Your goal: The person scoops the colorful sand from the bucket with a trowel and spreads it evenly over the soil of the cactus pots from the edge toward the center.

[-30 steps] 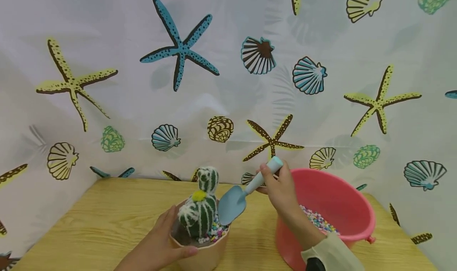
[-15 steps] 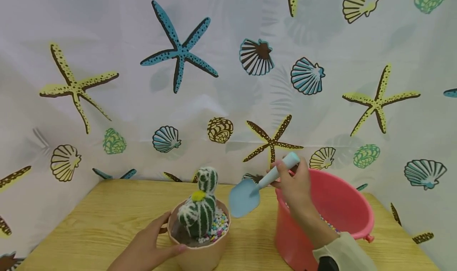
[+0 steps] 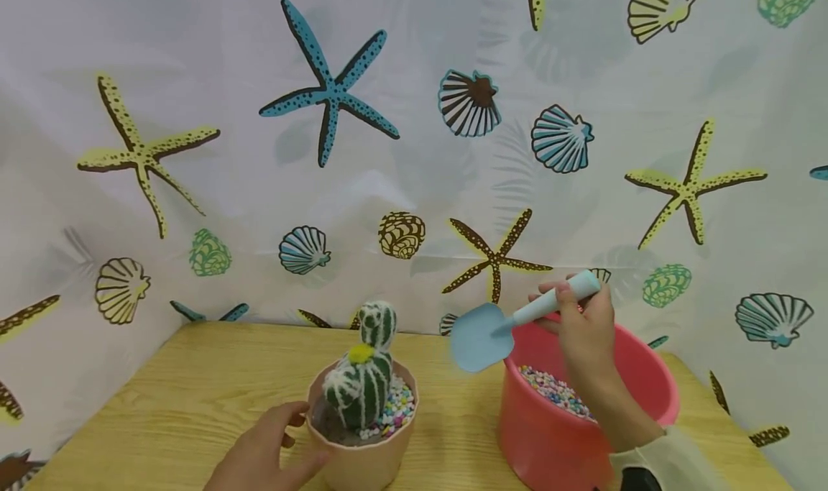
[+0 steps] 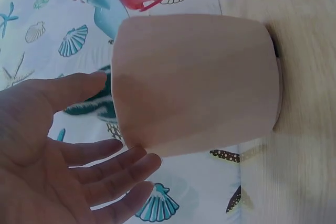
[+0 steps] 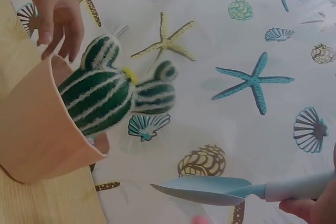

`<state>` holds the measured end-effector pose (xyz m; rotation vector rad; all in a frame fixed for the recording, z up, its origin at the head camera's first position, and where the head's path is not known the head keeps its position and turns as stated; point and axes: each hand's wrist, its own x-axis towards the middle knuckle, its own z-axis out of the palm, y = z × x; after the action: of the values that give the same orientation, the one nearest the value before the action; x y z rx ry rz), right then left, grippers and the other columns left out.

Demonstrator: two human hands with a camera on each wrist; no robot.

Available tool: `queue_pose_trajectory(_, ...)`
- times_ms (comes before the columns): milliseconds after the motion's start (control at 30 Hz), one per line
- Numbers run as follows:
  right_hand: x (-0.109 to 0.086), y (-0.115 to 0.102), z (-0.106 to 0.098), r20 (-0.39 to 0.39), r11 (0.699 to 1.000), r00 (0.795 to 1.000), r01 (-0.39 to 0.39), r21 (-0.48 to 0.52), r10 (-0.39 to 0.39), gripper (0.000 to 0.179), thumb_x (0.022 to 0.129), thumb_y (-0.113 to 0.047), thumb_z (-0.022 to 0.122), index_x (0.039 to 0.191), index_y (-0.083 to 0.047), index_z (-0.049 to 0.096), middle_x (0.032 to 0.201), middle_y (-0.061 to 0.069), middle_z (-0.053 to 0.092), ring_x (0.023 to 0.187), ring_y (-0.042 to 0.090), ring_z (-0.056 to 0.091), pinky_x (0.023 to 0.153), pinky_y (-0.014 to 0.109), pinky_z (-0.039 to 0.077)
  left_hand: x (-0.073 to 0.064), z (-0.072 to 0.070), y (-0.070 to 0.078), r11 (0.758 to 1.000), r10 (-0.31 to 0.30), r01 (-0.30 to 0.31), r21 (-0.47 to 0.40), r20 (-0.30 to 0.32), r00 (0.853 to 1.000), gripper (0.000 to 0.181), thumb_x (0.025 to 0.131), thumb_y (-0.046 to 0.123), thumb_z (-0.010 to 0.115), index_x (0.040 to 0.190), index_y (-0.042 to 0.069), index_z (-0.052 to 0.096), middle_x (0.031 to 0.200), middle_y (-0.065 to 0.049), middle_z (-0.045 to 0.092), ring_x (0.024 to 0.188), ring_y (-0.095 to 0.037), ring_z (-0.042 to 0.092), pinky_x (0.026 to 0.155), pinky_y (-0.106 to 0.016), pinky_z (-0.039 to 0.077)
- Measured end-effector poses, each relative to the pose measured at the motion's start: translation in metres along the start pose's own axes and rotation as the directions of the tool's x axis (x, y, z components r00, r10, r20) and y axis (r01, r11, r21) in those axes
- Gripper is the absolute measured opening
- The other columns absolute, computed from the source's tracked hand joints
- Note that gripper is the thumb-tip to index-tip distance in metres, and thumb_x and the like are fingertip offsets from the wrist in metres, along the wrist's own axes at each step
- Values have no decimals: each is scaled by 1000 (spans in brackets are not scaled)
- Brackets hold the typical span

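My right hand (image 3: 585, 340) grips the handle of a light blue trowel (image 3: 481, 338) over the near-left rim of a pink-red bucket (image 3: 550, 441). The right wrist view shows the trowel's blade (image 5: 202, 188) side on. Small multicoloured pebbles (image 3: 553, 389) lie inside the bucket. To the left stands a beige plant pot (image 3: 369, 462) with a green knitted-looking cactus (image 3: 359, 397) bearing a yellow flower. Pebbles (image 3: 399, 405) cover the right part of its soil; the left part shows grey-brown. My left hand (image 3: 259, 444) is spread loosely at the pot's left rim, fingers relaxed.
Both containers stand on a light wooden table (image 3: 194, 376), the bucket a short gap to the pot's right. Behind and along the sides hangs a white sheet (image 3: 414, 175) printed with starfish and shells.
The right hand has carried the trowel rightward, from the pot's rim to over the bucket's edge. The left hand has loosened from the pot, its fingers drawing back a little.
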<state>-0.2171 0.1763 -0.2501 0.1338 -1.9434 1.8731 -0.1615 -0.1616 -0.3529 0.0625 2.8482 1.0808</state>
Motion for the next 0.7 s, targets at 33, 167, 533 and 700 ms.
queue_pose_trajectory(33,0,0,-3,-8,1000,1000,8,0,-8,26,103,-18,39,120,-1,32,108,9,55,84,1,67,78,29,56,-1,1,1,1000,0,0,7,1,1000,72,83,40,72,132,-6,45,115,-14,59,92,-26,61,74,-43,53)
queue_pose_trajectory(167,4,-5,-16,-39,999,999,27,29,-25,20,103,-20,41,116,-6,36,102,0,58,87,3,68,76,25,56,-7,6,8,1000,8,-8,23,5,1000,66,82,33,74,128,-6,48,106,-9,59,88,-23,60,75,-42,53)
queue_pose_trajectory(533,15,-20,-58,-131,996,991,45,73,-35,12,101,-21,44,111,-18,39,100,-1,58,81,2,68,66,21,57,97,87,-111,946,266,-171,-277,354,897,75,83,36,73,135,-6,40,117,-10,57,99,-17,57,79,-36,52)
queue_pose_trajectory(700,19,-11,-77,-61,997,995,73,-25,-74,12,101,-23,44,111,-19,38,99,-7,60,79,-1,67,64,17,56,83,90,-70,956,273,-207,-205,373,887,66,91,31,65,138,-5,38,118,-6,56,101,-9,54,83,-31,50)
